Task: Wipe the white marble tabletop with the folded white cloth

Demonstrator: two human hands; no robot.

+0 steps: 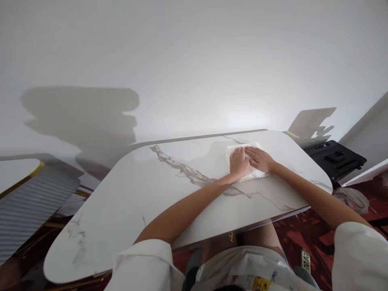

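1. Left hand (239,163) and right hand (260,159) lie flat and open, palms down, side by side on the white cloth (253,174), gripping nothing.
2. Marble table (145,194): the cloth sits on it near the far right corner.
3. Black case (336,159), beyond the table's right edge; I cannot tell its contents.
4. Cloth: I judge this mid-wipe. Another stroke calls for even pressure from both palms.
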